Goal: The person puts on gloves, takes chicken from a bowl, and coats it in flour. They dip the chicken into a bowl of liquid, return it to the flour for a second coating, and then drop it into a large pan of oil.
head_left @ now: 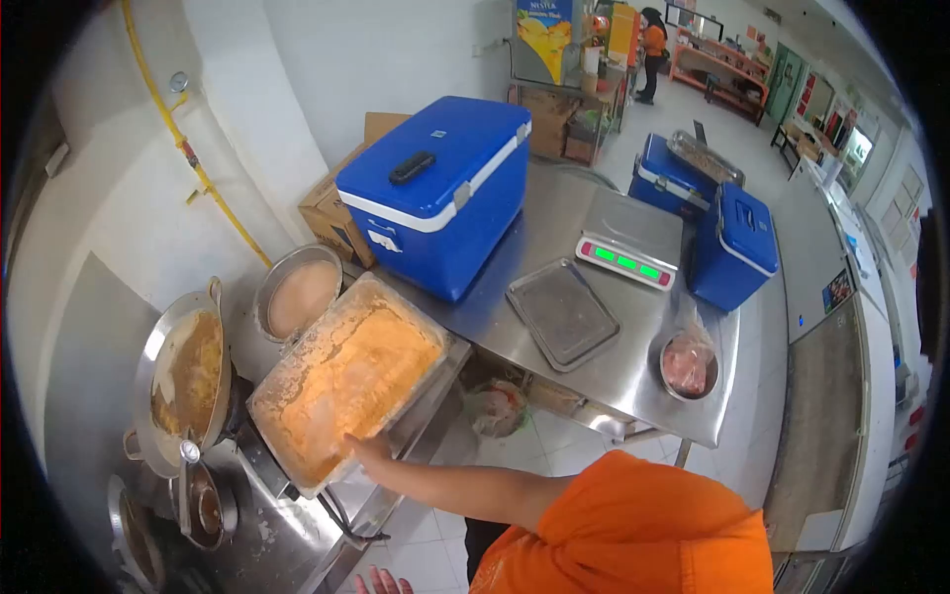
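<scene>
My right hand (364, 451) reaches into a rectangular metal tray (424, 317) of orange powdery coating, at its near edge. Pale smeared shapes lie by its fingertips, and I cannot make out the fingers or what they may hold. At the bottom edge, my left hand (383, 582) shows only its spread fingers, with nothing in them. A metal bowl of pinkish liquid (300, 297) stands just behind the tray. Left of the tray is a large pan of browned oil (188, 381), with a dial thermometer (189, 452) by its rim.
A blue cooler (435, 188) stands on the steel table (515, 342), with an empty metal tray (564, 315), a lit scale (628, 259) and a bowl of bagged meat (689, 366). Two smaller coolers are farther right. A person (652, 54) stands in the background.
</scene>
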`<action>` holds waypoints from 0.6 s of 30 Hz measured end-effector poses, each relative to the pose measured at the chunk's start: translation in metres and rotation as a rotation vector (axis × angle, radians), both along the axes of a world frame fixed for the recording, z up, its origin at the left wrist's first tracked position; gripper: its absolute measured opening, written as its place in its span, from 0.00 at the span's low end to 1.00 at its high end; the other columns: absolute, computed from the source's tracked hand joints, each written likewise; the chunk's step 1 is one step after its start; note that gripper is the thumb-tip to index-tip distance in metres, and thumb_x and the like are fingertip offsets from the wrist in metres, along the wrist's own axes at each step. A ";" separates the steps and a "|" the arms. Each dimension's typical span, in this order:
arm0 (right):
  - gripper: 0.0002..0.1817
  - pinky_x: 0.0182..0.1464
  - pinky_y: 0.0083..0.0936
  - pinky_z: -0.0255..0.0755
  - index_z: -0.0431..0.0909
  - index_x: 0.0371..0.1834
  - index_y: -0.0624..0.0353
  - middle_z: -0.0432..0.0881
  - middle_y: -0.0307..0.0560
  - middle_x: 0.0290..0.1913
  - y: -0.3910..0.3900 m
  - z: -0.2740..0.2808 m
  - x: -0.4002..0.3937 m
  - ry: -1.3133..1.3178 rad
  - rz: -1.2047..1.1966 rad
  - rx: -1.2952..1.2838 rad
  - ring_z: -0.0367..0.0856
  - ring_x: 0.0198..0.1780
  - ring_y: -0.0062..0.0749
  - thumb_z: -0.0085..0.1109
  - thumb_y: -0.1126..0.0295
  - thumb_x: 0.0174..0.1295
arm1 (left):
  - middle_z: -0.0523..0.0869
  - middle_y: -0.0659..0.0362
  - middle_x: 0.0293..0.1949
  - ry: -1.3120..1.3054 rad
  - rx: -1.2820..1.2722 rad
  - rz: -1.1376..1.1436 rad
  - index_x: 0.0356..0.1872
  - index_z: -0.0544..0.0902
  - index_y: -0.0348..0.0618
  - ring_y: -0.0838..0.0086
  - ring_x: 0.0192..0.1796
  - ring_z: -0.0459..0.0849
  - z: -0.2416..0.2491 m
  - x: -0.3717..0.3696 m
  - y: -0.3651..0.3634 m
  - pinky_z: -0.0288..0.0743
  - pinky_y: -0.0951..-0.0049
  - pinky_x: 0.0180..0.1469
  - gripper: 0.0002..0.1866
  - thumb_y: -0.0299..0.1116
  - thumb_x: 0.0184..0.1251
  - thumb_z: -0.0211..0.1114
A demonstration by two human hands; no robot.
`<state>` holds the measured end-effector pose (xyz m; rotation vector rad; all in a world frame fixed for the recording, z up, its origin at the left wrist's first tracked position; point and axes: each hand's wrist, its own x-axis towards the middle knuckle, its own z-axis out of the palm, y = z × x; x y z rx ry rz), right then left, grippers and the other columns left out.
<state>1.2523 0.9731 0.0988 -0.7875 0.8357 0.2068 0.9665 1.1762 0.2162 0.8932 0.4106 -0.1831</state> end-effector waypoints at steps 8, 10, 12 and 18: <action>0.21 0.37 0.47 0.86 0.72 0.57 0.63 0.84 0.55 0.51 -0.024 0.040 -0.066 0.129 -0.262 -0.145 0.88 0.47 0.51 0.63 0.75 0.61 | 0.70 0.58 0.77 0.017 0.206 -0.055 0.80 0.60 0.61 0.57 0.76 0.66 -0.028 -0.125 0.028 0.59 0.44 0.72 0.37 0.50 0.73 0.62; 0.19 0.34 0.48 0.85 0.75 0.55 0.65 0.84 0.59 0.49 -0.036 -0.010 -0.090 0.069 -0.189 -0.116 0.88 0.42 0.55 0.63 0.74 0.60 | 0.72 0.59 0.76 0.046 0.229 -0.048 0.79 0.61 0.62 0.57 0.75 0.67 -0.053 -0.153 0.038 0.60 0.43 0.72 0.36 0.49 0.73 0.62; 0.18 0.32 0.50 0.85 0.77 0.54 0.66 0.84 0.61 0.49 -0.046 -0.018 -0.137 0.023 -0.172 -0.056 0.88 0.40 0.58 0.63 0.74 0.61 | 0.75 0.57 0.73 0.099 0.297 -0.029 0.77 0.63 0.63 0.54 0.75 0.67 -0.062 -0.184 0.041 0.61 0.42 0.71 0.34 0.47 0.72 0.62; 0.16 0.41 0.51 0.87 0.81 0.50 0.70 0.87 0.60 0.50 -0.082 0.009 -0.296 0.093 0.027 -0.249 0.90 0.47 0.54 0.64 0.77 0.59 | 0.68 0.53 0.77 0.109 0.273 -0.087 0.77 0.63 0.61 0.52 0.76 0.65 -0.098 -0.298 0.079 0.58 0.40 0.73 0.36 0.51 0.70 0.63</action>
